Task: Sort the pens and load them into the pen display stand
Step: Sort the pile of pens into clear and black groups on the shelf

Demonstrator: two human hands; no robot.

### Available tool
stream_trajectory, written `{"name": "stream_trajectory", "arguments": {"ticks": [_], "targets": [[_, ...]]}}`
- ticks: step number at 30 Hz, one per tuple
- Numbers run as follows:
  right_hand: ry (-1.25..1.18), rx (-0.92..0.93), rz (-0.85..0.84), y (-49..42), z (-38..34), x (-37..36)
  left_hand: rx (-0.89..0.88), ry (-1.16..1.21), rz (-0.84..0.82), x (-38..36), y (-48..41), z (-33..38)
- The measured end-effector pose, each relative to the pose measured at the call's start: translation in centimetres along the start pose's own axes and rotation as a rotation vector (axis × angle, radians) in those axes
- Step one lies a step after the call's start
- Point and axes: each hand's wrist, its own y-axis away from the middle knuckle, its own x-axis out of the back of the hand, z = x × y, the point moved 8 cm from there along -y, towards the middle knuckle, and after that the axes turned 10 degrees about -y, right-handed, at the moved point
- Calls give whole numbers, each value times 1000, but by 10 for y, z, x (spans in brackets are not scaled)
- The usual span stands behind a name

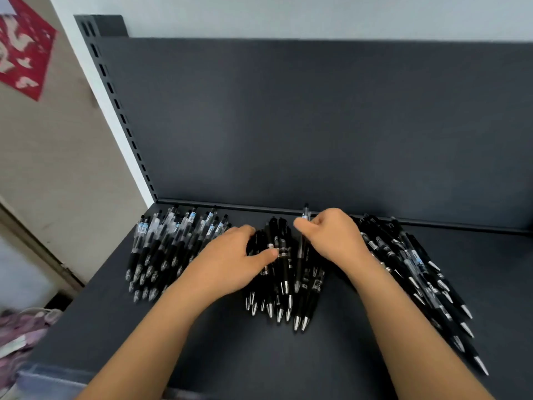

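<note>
Right hand: thumb and fingers pinch a single pen with a clear barrel and black grip. The pen is held above the far right part of the middle pile, its clicker end pointing far and its tip pointing near.

Left hand: lies on the left side of the middle pile, fingers curved down over the pens, thumb stretched across the barrels. I cannot tell whether it clamps any pen or only rests there. The two hands are apart, with the pile between them.

Middle pile of all-black pens with silver tips: lies on the dark grey matte shelf, tips toward the near edge.

Left pile of clear-barrelled pens with black grips and pale labels: lies just left of the left hand, tips near.

Right pile of mixed black and clear pens: fans out to the near right, partly under the right forearm.

Dark grey back panel rises at the far edge of the shelf, with a slotted metal upright at its left. Further left, a red paper cut-out hangs on the wall. Purple patterned fabric lies at the near left, below shelf level.
</note>
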Motion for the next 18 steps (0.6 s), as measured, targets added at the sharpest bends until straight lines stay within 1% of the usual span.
{"name": "stream_trajectory", "arguments": {"ticks": [2,3,5,6,8,11,12,13,14,16,17,18], "targets": [[-140,45,-2,2,-10,5,-3,131,120,15,10,3],[-215,68,-20,6,-18,4,-15,244,159,22,14,5],[-289,103,-87,15,-38,-7,-40,489,152,31,21,8],[-302,111,-127,20,-48,-15,-55,567,130,36,24,8],[-331,110,-213,30,-63,-34,-74,609,95,45,31,2],[-439,73,-383,44,-77,-68,-32,548,37,51,35,-24],[-455,68,-384,46,-81,-77,-10,525,36,53,33,-38],[-447,89,-330,45,-85,-82,16,498,63,58,29,-52],[-394,133,-224,43,-88,-83,50,450,114,63,23,-68],[-128,277,48,41,-100,-75,117,261,231,80,9,-92],[9,334,131,43,-107,-75,129,148,261,86,2,-96],[103,370,167,45,-113,-78,114,48,263,89,-5,-95]]}}
